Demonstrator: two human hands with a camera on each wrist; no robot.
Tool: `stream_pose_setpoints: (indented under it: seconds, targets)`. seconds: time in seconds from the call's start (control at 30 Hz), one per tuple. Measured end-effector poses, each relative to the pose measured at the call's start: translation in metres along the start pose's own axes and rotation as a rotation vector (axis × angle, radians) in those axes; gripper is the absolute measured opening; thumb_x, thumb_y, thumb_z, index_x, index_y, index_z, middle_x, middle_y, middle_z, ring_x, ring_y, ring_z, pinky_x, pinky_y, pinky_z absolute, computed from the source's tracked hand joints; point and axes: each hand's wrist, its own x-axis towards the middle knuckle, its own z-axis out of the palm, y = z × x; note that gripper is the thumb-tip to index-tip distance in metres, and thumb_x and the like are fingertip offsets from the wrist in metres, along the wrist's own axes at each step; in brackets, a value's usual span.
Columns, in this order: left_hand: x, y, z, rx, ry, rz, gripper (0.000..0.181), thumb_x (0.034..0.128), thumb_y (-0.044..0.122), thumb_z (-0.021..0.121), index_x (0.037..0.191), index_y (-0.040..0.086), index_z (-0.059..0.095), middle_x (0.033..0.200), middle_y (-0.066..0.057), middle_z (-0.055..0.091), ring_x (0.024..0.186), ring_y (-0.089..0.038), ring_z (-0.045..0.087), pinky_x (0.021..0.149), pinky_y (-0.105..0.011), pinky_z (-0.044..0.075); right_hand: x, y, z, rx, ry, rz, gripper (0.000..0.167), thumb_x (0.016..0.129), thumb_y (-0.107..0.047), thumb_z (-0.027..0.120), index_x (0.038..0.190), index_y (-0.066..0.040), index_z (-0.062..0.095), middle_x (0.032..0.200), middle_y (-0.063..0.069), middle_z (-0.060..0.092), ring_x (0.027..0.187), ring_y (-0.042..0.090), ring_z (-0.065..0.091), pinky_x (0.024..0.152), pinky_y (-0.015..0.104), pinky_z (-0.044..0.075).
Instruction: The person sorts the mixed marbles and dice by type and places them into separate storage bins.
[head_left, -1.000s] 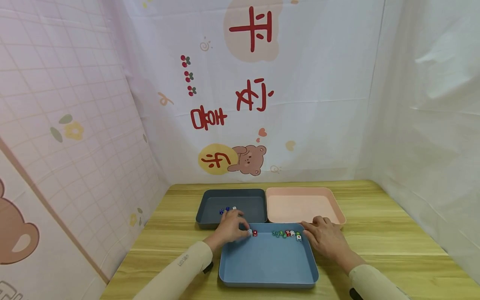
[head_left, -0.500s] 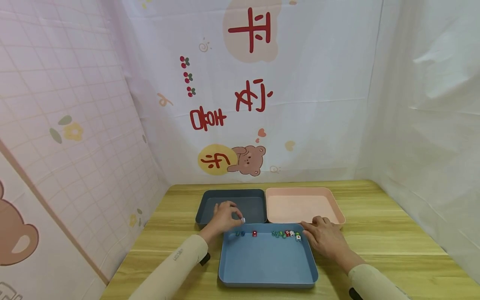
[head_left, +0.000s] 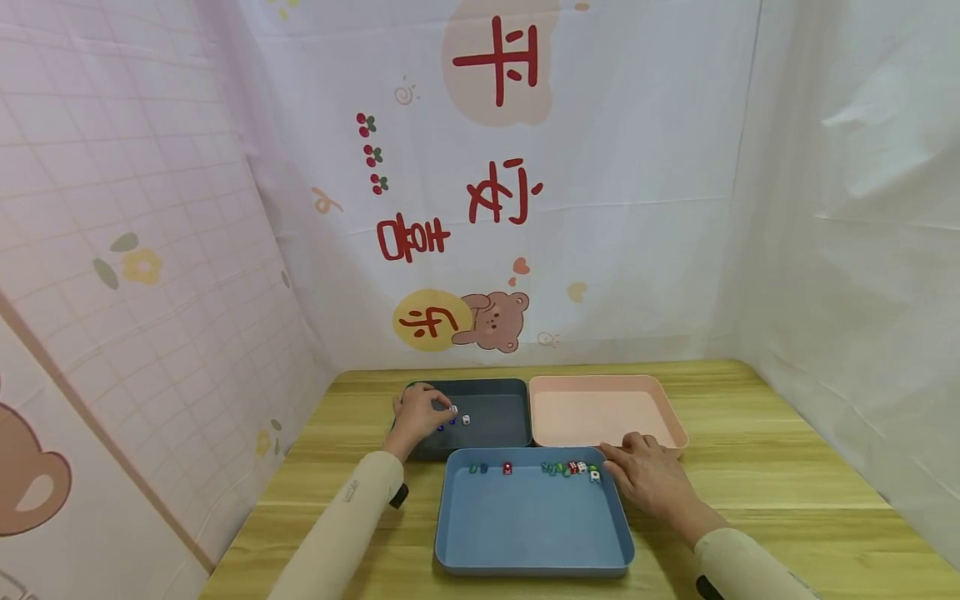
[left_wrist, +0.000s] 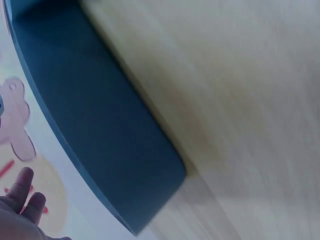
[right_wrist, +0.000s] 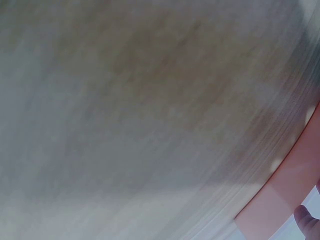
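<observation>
My left hand (head_left: 417, 417) is over the left part of the dark grey tray (head_left: 502, 408), pinching a white die (head_left: 453, 409) between thumb and fingertips. Just below the held die, a second white die (head_left: 466, 420) and small blue dice (head_left: 441, 427) lie in that tray, partly behind the hand. My right hand (head_left: 656, 475) rests at the far right corner of the blue tray (head_left: 536, 533), its fingers reaching to the near edge of the pink tray (head_left: 607, 408). Both wrist views show only a few fingers, with the tray walls and the tabletop.
Along the blue tray's far side lie a red die (head_left: 507, 469), two small green-blue pieces (head_left: 478, 468), and a cluster of green pieces (head_left: 555, 468) with red and white dice (head_left: 577, 467). The three trays adjoin on a wooden table (head_left: 772, 467), with a printed cloth (head_left: 637, 250) behind.
My left hand has lifted a white die from the blue tray and carried it left and away into the dark grey tray. My right hand has stayed in place.
</observation>
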Motion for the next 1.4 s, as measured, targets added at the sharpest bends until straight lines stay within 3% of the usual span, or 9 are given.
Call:
stream_pose_setpoints:
  seconds: [0.2,0.47,0.63,0.93,1.17,1.4]
  targets:
    - [0.007,-0.014,-0.004,0.028,0.040,-0.080,0.015,0.0863,0.032,0.077,0.086,0.018,0.074,0.134,-0.019,0.054,0.128,-0.044,0.042,0.109,-0.070,0.005,0.000,0.000,0.000,0.009,-0.007,0.007,0.033,0.096,-0.033,0.065,0.126,-0.021,0.070,0.105,0.010,0.057,0.096,0.034,0.056,0.071,0.050,0.050]
    - [0.007,-0.028,-0.009,0.046,0.096,-0.153,0.018,0.0862,0.031,0.077,0.089,0.013,0.075,0.133,-0.023,0.056,0.128,-0.046,0.041,0.104,-0.070,0.013,0.001,0.000,0.000,0.013,-0.015,0.017,0.033,0.096,-0.033,0.065,0.127,-0.021,0.070,0.106,0.010,0.057,0.098,0.036,0.056,0.073,0.052,0.051]
    - [0.004,-0.034,-0.009,0.058,0.113,-0.193,0.019,0.0871,0.029,0.076,0.091,0.011,0.075,0.129,-0.022,0.057,0.128,-0.047,0.039,0.106,-0.071,0.008,0.000,-0.001,0.000,0.015,-0.007,0.009,0.033,0.096,-0.033,0.065,0.126,-0.021,0.070,0.105,0.011,0.058,0.097,0.036,0.056,0.072,0.051,0.050]
    - [-0.003,-0.036,-0.006,0.106,0.118,-0.189,0.017,0.0874,0.029,0.077,0.088,0.012,0.076,0.129,-0.024,0.056,0.133,-0.050,0.035,0.106,-0.077,0.003,0.001,-0.002,-0.001,0.020,0.027,-0.012,0.032,0.095,-0.031,0.066,0.124,-0.019,0.072,0.103,0.011,0.058,0.094,0.035,0.057,0.072,0.050,0.051]
    - [-0.002,-0.038,-0.001,0.097,0.082,-0.166,0.020,0.0912,0.028,0.073,0.100,0.010,0.078,0.138,-0.026,0.052,0.137,-0.048,0.030,0.106,-0.076,-0.001,0.000,-0.001,0.000,0.033,0.027,-0.003,0.032,0.095,-0.031,0.066,0.124,-0.019,0.072,0.104,0.012,0.058,0.095,0.036,0.057,0.072,0.050,0.052]
    - [-0.001,-0.039,-0.001,0.104,0.121,-0.143,0.018,0.0910,0.026,0.074,0.102,0.011,0.077,0.133,-0.026,0.055,0.134,-0.048,0.034,0.107,-0.075,0.002,0.000,-0.001,0.001,0.023,0.008,0.007,0.032,0.096,-0.032,0.065,0.126,-0.021,0.071,0.106,0.011,0.058,0.097,0.036,0.056,0.072,0.050,0.051]
